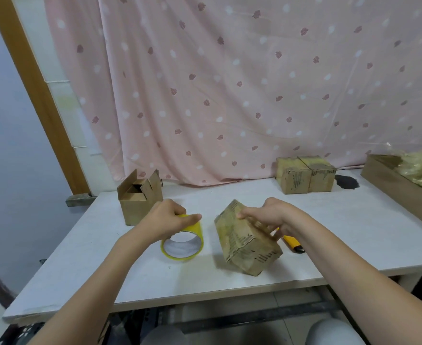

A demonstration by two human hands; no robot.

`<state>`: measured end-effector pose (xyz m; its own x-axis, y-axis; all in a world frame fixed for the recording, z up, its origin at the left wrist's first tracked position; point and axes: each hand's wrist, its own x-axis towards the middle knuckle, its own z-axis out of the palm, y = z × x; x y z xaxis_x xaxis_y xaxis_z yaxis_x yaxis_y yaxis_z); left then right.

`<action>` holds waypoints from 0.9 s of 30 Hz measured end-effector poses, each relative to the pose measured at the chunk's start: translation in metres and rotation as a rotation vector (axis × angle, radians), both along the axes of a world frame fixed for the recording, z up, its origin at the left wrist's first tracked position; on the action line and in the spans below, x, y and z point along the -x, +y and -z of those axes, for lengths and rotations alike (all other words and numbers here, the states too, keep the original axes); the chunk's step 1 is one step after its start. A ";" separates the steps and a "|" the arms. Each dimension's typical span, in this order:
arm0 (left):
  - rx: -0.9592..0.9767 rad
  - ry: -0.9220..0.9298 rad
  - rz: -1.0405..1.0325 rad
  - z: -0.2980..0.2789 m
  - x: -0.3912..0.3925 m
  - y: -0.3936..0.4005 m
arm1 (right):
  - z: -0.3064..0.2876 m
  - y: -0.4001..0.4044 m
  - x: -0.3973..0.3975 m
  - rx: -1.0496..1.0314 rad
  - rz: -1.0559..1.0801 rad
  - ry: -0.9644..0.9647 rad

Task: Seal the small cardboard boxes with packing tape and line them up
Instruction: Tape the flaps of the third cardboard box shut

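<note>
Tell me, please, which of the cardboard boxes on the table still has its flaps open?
The box at far left, behind the left hand: its flaps stand up. The others look taped shut.

the tape roll (182, 241) is yellow with a white inside. the tilted box (247, 242) is brown cardboard with dark short stripes along its edges and a yellowish sheen on its faces, perhaps tape. the open box (136, 200) is plain brown. the two boxes (306, 175) at the back are brown with yellowish tops and dark marks. the knife (293, 244) is yellow with a black tip. the table (105, 257) is white. the curtain (230, 83) is pale pink with white spots and dark red leaf prints.
</note>
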<state>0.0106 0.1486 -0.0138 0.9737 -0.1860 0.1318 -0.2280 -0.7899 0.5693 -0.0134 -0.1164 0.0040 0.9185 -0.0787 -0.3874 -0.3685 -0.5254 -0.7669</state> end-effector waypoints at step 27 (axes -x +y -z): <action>-0.484 -0.097 -0.018 0.029 -0.005 -0.047 | 0.021 -0.005 0.007 0.179 0.071 -0.277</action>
<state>0.0160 0.1013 -0.0430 0.9649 -0.2314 0.1242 -0.2455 -0.9628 0.1130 -0.0208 -0.1218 -0.0166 0.9767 -0.1908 -0.0978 -0.1994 -0.6409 -0.7413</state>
